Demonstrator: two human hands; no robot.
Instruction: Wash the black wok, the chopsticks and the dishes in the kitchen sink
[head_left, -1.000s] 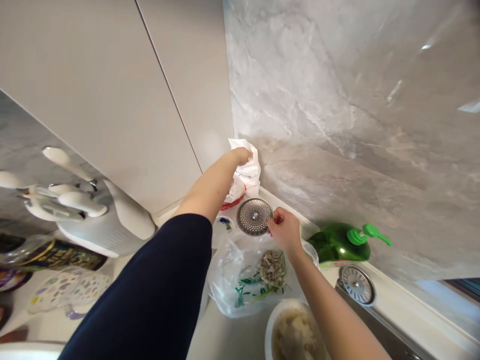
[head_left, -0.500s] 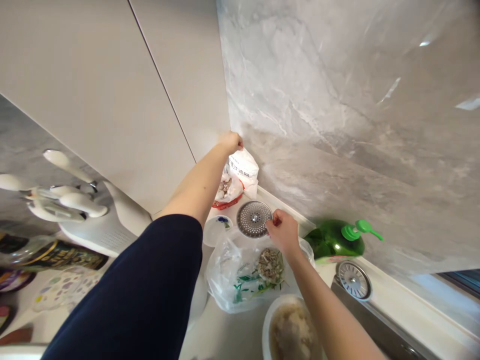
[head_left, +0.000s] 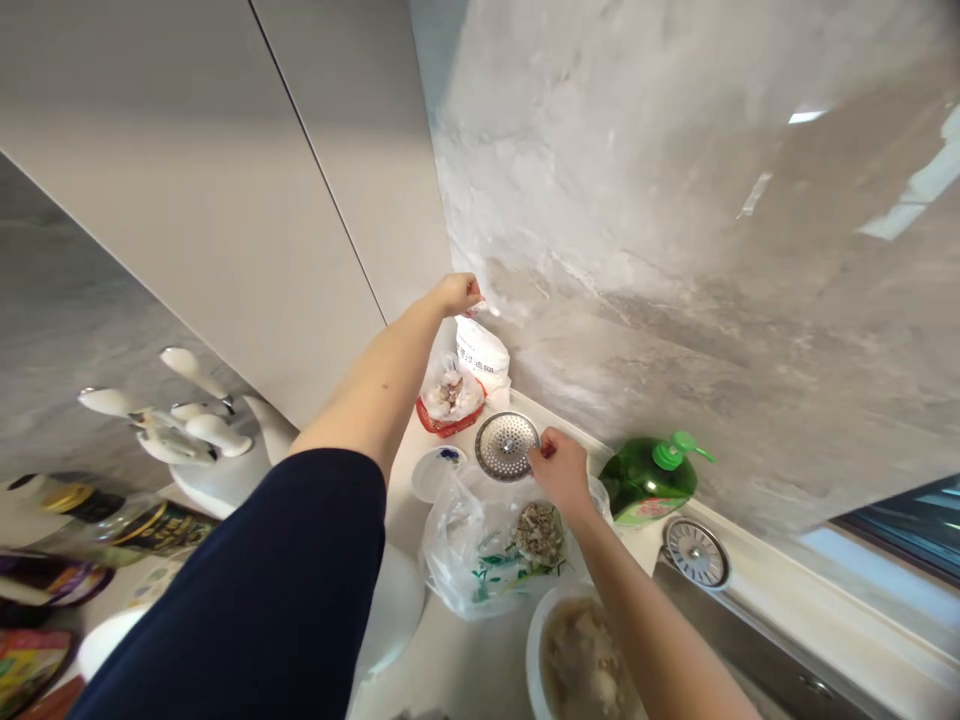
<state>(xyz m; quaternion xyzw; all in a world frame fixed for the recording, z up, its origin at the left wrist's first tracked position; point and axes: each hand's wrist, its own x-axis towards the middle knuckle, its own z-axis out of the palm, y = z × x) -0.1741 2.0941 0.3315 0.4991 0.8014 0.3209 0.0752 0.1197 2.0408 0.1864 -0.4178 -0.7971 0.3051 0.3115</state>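
Observation:
My left hand (head_left: 456,295) is raised against the marble-look backsplash (head_left: 600,200), its fingers pinched on a small white scrap (head_left: 484,309). Just below stands a white printed bag (head_left: 481,352), beside a clear bag of garlic-like cloves with red trim (head_left: 448,397). My right hand (head_left: 559,468) rests at the rim of a perforated metal sink strainer (head_left: 506,446), its fingertips partly hidden. Under that wrist lies a clear plastic bag (head_left: 465,535) holding vegetable scraps (head_left: 538,533).
A bowl of cloudy food (head_left: 577,665) sits near the bottom. A green dish-soap bottle (head_left: 646,482) and a sink drain fitting (head_left: 696,552) lie to the right. A white utensil holder (head_left: 214,470) and several bottles stand at the left, under wall cabinets (head_left: 187,200).
The white bag has dropped away from my left hand and now sits lower, with a small white scrap left at my fingers. The whole view has shifted slightly.

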